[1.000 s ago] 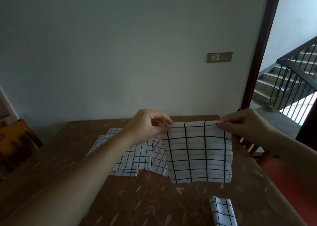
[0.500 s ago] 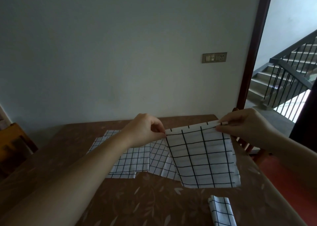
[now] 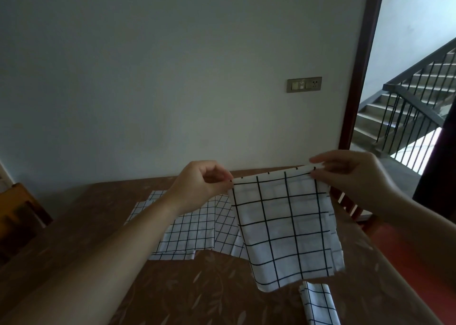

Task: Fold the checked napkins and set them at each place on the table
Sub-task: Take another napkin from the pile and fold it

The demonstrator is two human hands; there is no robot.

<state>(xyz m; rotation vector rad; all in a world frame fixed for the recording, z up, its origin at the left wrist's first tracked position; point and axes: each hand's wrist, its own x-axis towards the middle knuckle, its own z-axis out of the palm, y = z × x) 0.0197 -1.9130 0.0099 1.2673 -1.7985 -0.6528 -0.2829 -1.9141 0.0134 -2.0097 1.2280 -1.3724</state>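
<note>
A large-checked napkin (image 3: 286,228) hangs doubled above the counter (image 3: 74,226), its top edge tilted up to the right. The left hand (image 3: 197,185) pinches one top corner in a closed grip; the right hand (image 3: 350,174) pinches the other. Behind lie flat small-checked napkins (image 3: 190,228); a folded napkin (image 3: 318,305) sits nearest.

Dim indoor scene; daylight enters through the doorway (image 3: 404,82) at right, bright around the stairs (image 3: 385,117); the table (image 3: 81,228) lies in shadow; wide-angle bending at edges; slight softness
</note>
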